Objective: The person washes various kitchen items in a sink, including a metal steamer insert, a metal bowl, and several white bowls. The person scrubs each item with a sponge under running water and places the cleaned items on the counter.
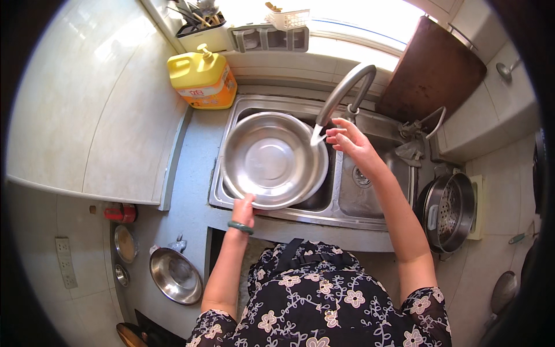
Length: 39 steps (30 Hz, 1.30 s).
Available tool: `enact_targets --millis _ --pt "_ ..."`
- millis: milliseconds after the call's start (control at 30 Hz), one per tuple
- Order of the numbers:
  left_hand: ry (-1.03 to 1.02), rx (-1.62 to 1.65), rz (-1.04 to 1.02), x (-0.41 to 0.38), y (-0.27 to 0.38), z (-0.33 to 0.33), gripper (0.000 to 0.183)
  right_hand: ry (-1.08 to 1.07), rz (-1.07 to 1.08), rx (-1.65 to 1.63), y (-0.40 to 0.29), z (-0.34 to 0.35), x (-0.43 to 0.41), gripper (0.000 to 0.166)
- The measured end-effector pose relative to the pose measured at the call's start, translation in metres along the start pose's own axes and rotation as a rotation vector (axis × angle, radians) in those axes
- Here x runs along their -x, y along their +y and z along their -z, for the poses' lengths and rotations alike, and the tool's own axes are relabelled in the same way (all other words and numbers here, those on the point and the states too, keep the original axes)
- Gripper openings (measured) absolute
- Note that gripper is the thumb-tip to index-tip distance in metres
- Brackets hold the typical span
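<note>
My left hand (244,209) grips the near rim of a wide stainless steel basin (271,158). The basin sits over the left bowl of a double sink, with another metal rim showing beneath it on the right. A curved metal faucet (344,91) arches above, and its white tip hangs over the basin's right edge. Beside that tip is my right hand (349,141), raised with its fingers apart and holding nothing. The right sink bowl (360,197), with its drain, lies under my right forearm.
A yellow detergent jug (204,80) stands at the back left. On the lower left counter is a steel bowl (175,275). Stacked pots with a steamer insert (448,212) stand at the right. A brown board (433,69) leans at the back right; a white basket (290,19) is by the window.
</note>
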<state>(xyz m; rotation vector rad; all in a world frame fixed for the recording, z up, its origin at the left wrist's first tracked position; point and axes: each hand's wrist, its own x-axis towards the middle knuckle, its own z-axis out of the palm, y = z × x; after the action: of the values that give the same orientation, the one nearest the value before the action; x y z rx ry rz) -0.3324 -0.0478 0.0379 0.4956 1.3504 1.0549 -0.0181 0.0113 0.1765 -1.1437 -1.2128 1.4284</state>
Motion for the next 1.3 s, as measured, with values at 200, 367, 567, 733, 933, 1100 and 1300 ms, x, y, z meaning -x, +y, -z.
enact_targets --millis 200,367,567,733,933,1100,1300 --pt "-0.183 -0.067 0.127 0.021 -0.018 -0.078 0.028 0.344 -0.126 0.179 0.061 0.089 0.019 0.037" --pt "-0.227 -0.171 0.201 0.035 -0.029 -0.105 0.030 0.724 -0.118 0.879 0.132 0.188 0.029 0.044" --pt "-0.216 -0.144 0.191 0.041 -0.032 -0.114 0.032 0.861 -0.469 1.375 0.127 0.233 0.034 0.053" --pt "-0.205 -0.233 0.040 0.032 -0.047 -0.097 0.036 0.657 -0.662 1.407 0.157 0.279 0.038 0.050" --pt "-0.227 -0.252 0.027 0.031 -0.051 -0.098 0.035 0.592 -0.500 1.345 0.173 0.295 0.041 0.027" --pt "-0.244 -0.254 0.114 0.044 -0.039 -0.114 0.034 0.544 -0.077 0.833 0.111 0.214 0.028 0.022" --pt "-0.218 -0.248 0.005 0.039 -0.048 -0.126 0.036 0.302 -0.143 0.543 0.101 0.084 0.036 0.025"
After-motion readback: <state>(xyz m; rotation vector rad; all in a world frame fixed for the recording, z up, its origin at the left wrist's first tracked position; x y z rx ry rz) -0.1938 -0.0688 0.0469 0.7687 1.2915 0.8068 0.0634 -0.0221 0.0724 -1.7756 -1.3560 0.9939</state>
